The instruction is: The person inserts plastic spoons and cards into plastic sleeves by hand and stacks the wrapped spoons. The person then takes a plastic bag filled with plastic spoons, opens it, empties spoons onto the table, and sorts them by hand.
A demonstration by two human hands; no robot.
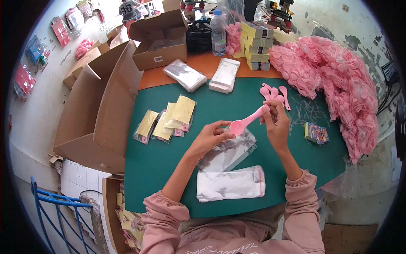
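I see a clear plastic bottle with a blue cap standing at the table's back, just beside a black bag. Left of the table, I have a large open brown cardboard box and a blue metal frame. Thin black cables hang along the right wall.

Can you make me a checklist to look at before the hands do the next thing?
1. Right hand gripping the pink spoon by its handle: ok.
2. Left hand holding a clear plastic bag: ok.
3. Spoon all the way inside that bag: not ok, its handle is outside.
4. Bag's mouth wide open: cannot tell.
5. Stack of clear bags close by: ok, on the green mat.
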